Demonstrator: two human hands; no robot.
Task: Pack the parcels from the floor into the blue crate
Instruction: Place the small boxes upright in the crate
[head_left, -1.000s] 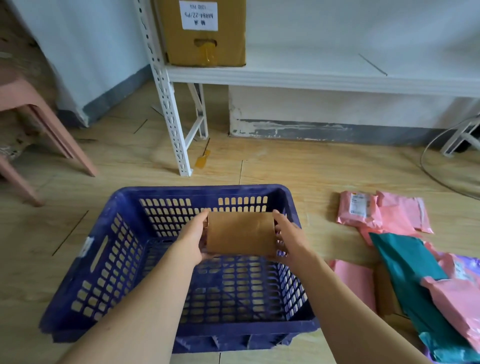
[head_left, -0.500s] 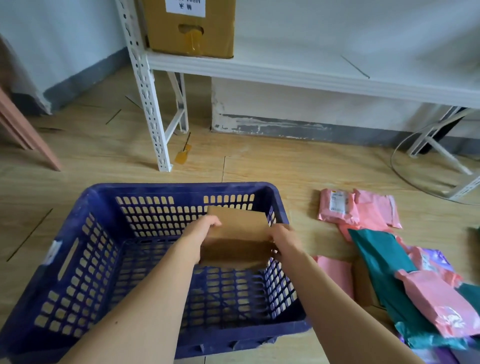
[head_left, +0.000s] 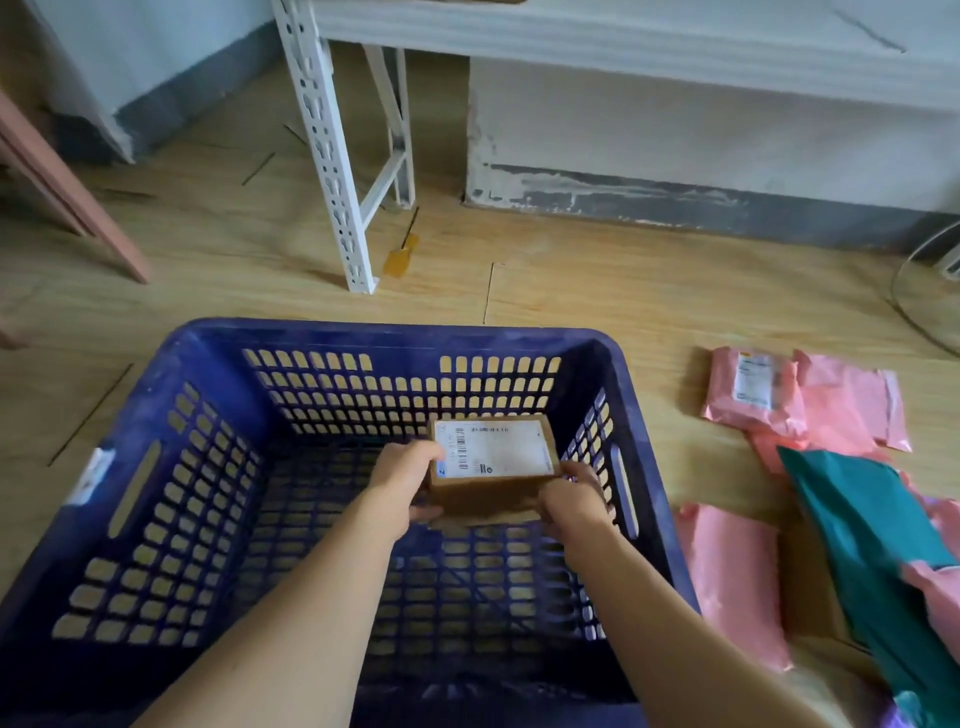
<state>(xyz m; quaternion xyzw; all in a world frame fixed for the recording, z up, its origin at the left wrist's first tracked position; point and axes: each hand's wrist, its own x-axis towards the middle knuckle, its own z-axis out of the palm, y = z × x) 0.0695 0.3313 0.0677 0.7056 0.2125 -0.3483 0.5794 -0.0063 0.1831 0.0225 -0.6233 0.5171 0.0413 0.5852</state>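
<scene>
A blue slotted crate (head_left: 156, 467) stands on the floor in front of me. Inside it, near the far right corner, I hold a small brown cardboard box (head_left: 493, 467) with a white label on top. My left hand (head_left: 405, 483) grips the box's left end and my right hand (head_left: 574, 496) grips its right front corner. The box sits low in the crate; whether it touches the bottom is unclear. On the floor to the right lie pink mailer parcels (head_left: 753, 395), another pink parcel (head_left: 732, 577) and a teal parcel (head_left: 872, 545).
A white metal shelf leg (head_left: 332, 156) stands on the wooden floor behind the crate, with a small yellow tag (head_left: 401, 258) beside it. A pink chair leg (head_left: 67, 192) is at the far left. A thin cable (head_left: 914, 317) curves at the right edge.
Both hands have lowered the brown box down into the crate and tipped it flat, so its labelled face now points up. The view has tilted downward.
</scene>
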